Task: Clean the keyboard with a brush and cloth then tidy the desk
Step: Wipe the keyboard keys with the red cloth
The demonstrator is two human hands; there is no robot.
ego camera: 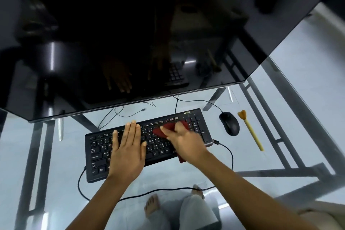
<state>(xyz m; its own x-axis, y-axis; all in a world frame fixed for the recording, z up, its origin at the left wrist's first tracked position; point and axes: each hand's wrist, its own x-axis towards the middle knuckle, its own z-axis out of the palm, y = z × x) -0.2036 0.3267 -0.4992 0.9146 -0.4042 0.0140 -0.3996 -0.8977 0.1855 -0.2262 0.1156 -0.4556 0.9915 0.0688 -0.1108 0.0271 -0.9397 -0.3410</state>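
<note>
Your left grip (128, 147) lies flat, fingers straight, on the keyboard (99, 153) so it cannot slide. At 3 o'clock, your right grip (186, 144) holds the cloth (169, 128) to wipe.

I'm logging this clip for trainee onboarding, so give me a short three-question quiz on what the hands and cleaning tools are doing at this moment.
1. Short answer: what is the left hand doing on the keyboard?
2. Multiple choice: the red cloth is gripped by: A, the left hand; B, the right hand; C, neither hand.
3. True or false: the brush lies on the glass desk to the right of the mouse, with no hand touching it.

Key
1. It rests flat on the keys, fingers straight.
2. B
3. True
</note>
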